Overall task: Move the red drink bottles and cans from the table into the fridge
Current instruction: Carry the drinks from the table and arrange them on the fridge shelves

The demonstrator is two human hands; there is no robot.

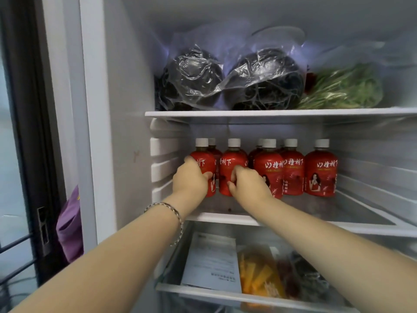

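Red bottles [320, 172] with white caps stand upright on the middle shelf [221, 219] of the fridge [126, 109], their long axes vertical. The left hand [191, 178] is wrapped round the leftmost bottle [206, 161], with its fingers curled on the left side and the thumb at the front. The right hand [249, 185] clasps the second bottle [233, 160] just beside it, fingers hooked round its lower front. Both bottles lie straight ahead of the hands, and their bases seem to be on the shelf, so the next move looks like letting go and drawing straight back. Seven caps can be counted, five in front and two partly hidden behind. No cans show. On the shelf above lie two dark bags [264, 82] and one green bag [343, 89].
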